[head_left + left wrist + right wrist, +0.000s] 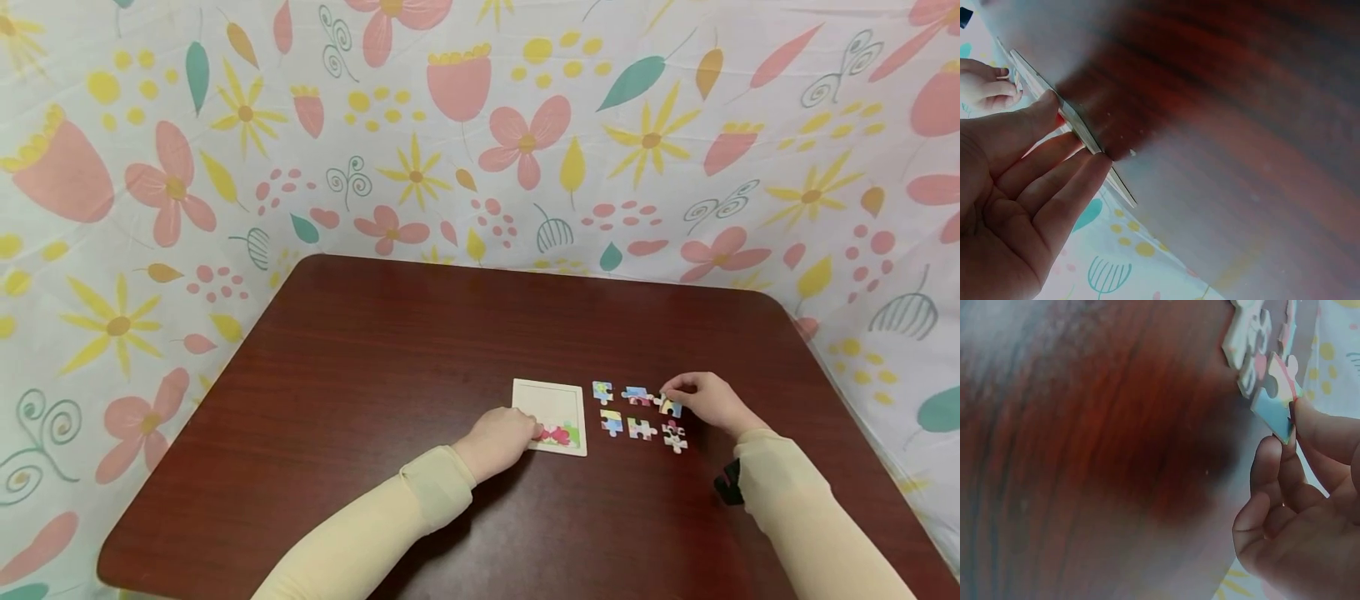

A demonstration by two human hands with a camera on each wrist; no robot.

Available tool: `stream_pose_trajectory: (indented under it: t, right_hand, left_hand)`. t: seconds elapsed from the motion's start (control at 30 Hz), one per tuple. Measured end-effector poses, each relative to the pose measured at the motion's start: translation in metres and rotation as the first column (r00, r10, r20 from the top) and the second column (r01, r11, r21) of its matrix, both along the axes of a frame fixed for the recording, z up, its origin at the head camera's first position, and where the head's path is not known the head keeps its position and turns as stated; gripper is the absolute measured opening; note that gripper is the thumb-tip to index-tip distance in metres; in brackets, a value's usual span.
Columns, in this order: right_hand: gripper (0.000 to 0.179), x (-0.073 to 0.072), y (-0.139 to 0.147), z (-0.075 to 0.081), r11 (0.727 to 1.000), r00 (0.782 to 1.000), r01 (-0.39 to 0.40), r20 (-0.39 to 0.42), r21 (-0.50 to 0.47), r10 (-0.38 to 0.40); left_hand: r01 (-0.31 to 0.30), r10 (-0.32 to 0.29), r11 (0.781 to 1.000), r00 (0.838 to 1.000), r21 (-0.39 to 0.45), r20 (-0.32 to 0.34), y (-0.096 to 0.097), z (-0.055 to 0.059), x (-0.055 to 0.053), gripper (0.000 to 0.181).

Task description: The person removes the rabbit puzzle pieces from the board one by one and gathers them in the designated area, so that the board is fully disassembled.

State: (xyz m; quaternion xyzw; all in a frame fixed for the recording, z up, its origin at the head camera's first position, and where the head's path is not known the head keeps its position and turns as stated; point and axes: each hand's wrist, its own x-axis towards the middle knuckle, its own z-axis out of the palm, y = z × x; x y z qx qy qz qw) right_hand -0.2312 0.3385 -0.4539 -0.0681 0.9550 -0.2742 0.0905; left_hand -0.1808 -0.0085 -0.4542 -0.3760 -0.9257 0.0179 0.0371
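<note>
My left hand (501, 437) holds the left side of a small pale puzzle tray (547, 398). In the left wrist view its thumb and fingertips (1102, 159) lie at the tray's thin edge (1079, 128). A red and green picture part (557, 435) shows along the tray's near side. At the right, my right hand (716, 404) pinches a blue and yellow jigsaw piece (1272, 403) between thumb and finger, and the piece looks tilted in the right wrist view. Several other jigsaw pieces (611, 422) lie in two rows between the tray and this hand.
The dark red-brown table (390, 350) has rounded corners. Behind it and at its sides hangs a white cloth (450, 167) with flowers and leaves. A black object (729, 483) shows beside the right sleeve.
</note>
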Motion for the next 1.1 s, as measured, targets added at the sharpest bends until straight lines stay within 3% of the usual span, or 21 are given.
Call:
stream_pose_trajectory:
  t: [0.73,0.9,1.1]
  right_hand:
    - [0.023,0.004,-0.002,-0.009,0.996,0.992,0.088,-0.089,0.026,-0.086]
    - [0.025,0.006,-0.017,-0.008,0.995,0.985,0.103,-0.139,-0.014,-0.104]
    - [0.021,0.008,-0.053,-0.008,0.997,0.981,0.053,-0.184,-0.06,-0.063]
  left_hand:
    - [0.015,-0.015,1.0,1.0,-0.02,-0.024,0.002,0.0,0.001,0.019]
    - [0.002,-0.002,1.0,1.0,-0.011,0.0,0.001,0.0,0.001,0.022]
    - [-0.01,0.011,1.0,1.0,-0.014,0.015,0.001,0.001,0.0,0.023]
